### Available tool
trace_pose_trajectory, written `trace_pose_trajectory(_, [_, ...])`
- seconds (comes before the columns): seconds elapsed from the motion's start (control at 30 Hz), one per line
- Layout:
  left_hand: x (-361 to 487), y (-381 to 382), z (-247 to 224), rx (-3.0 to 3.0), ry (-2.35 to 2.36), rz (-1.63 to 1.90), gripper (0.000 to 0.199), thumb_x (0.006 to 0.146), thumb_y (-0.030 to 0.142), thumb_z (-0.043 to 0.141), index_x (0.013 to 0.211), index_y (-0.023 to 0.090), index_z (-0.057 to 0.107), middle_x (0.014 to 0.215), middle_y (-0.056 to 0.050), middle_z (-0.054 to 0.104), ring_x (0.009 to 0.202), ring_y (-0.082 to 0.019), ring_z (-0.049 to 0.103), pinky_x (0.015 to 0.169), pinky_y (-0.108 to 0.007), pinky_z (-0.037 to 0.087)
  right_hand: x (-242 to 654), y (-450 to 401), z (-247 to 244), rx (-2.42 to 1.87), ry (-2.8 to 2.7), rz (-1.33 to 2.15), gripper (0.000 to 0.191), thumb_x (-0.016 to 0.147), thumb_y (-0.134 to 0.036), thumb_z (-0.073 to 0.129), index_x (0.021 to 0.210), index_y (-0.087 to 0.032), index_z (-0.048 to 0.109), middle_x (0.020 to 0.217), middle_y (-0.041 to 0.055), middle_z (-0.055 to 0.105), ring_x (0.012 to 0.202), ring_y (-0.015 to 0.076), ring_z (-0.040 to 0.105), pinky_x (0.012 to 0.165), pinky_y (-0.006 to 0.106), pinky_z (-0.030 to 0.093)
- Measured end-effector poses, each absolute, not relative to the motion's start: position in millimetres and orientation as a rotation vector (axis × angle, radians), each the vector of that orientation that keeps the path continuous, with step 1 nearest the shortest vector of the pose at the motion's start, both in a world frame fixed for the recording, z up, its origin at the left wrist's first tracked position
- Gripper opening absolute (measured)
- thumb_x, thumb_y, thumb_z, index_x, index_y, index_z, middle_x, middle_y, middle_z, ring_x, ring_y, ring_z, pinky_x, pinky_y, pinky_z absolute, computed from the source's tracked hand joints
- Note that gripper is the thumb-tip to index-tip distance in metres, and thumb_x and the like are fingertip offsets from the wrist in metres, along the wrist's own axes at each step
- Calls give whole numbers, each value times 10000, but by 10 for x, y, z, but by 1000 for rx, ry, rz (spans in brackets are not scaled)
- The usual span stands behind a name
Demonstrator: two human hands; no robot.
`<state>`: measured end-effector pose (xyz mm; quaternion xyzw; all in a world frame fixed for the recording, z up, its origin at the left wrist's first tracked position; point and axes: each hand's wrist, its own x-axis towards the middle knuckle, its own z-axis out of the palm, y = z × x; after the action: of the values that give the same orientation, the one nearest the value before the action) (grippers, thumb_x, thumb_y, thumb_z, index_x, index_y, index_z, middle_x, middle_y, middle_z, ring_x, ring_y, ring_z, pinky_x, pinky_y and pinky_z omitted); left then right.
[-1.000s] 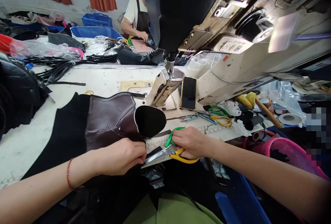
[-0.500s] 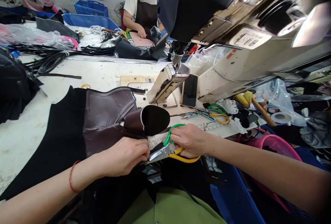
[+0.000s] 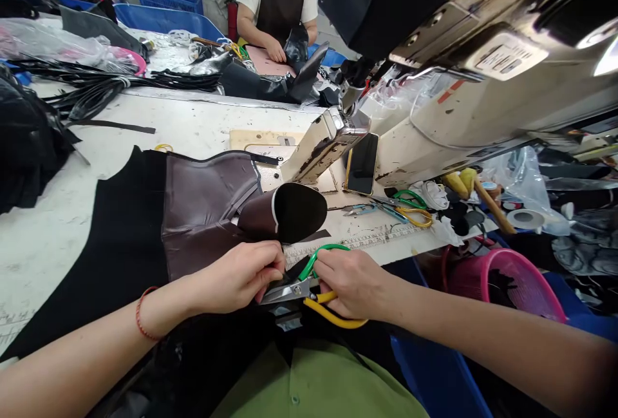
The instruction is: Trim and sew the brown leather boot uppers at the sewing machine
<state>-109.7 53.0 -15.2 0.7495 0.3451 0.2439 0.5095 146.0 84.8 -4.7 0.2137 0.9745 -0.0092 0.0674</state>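
Head view: right hand closed around scissors, left hand pinched on dark material.

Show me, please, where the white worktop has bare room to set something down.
Bare patches lie between the black cords and the brown panel, and left of the black fabric. Right of the phone, loose scissors and a wooden handle crowd the worktop.

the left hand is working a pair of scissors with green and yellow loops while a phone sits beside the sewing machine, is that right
Not quite: the head view shows the right hand holding those scissors, not the left. The phone does sit beside the sewing machine.
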Motion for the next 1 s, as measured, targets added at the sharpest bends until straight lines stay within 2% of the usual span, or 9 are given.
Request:
trace_pose_trajectory(0.07, [-1103,516,-172,1699,827,619,165,952,214,373,790,211,398,694,53,478,480,-62,518,532,-207,403,1451,789,-53,677,2940,-37,118,646,-145,521,747,-194,488,742,24,507,630,165,461,550,287,305])
trace_pose_trajectory(0.23, [-1094,498,-217,1499,826,718,151,958,260,388,816,212,401,590,57,513,485,-86,558,494,-187,417,1350,760,-14,637,2928,-14,128,647,-137,532,766,-183,515,748,37,530,666,183,511,574,292,333])
trace_pose_trajectory(0.47, [-1058,506,-233,1312,814,885,195,962,349,419,836,201,423,537,51,536,469,-80,521,482,-182,414,1111,781,8,605,2862,-56,155,662,-163,546,815,-162,567,797,67,592,701,213,562,579,303,367])
trace_pose_trajectory(0.63, [-1073,504,-244,1245,824,991,214,967,381,417,848,204,405,563,53,537,469,-74,515,482,-180,408,1000,836,14,566,2832,-87,169,682,-192,558,839,-140,594,827,90,608,724,227,584,588,311,393])
trace_pose_trajectory(0.87, [-1099,552,-103,1411,928,974,178,949,319,417,812,206,428,568,50,513,471,-95,532,481,-204,418,915,1050,36,413,2776,-81,187,724,-220,563,882,-134,613,831,83,613,677,205,572,540,301,346])
trace_pose_trajectory(0.93, [-1212,437,32,1510,1048,970,149,923,273,469,794,198,476,630,28,535,532,-97,531,531,-214,417,900,1106,46,373,2767,-100,187,726,-228,568,884,-138,611,840,80,616,677,202,576,527,295,328])
trace_pose_trajectory(1.0, [-1375,173,149,1614,1354,1061,79,897,278,537,863,207,525,733,12,555,605,-99,517,586,-220,403,892,1147,64,352,2774,-105,166,729,-224,565,869,-146,608,846,79,620,675,197,578,513,289,306])
